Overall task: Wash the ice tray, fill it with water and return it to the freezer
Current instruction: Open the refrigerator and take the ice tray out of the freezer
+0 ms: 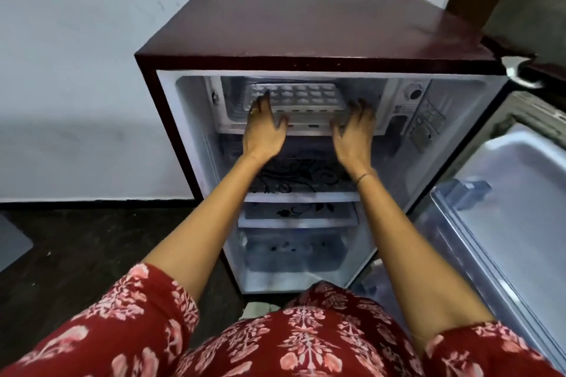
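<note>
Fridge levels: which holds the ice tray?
The topmost freezer compartment holds the ice tray; the floral-print shelves below it carry no tray.

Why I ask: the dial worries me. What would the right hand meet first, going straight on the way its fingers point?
Likely not the dial: the right hand points into the freezer compartment just beside the right end of the ice tray, so the tray or the compartment's back; depth is unclear.

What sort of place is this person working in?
Most likely a room in a home, perhaps near a kitchen. A small maroon fridge stands on a dark floor by a plain white wall, its door open, with an ice tray in the freezer compartment at the top.
</note>
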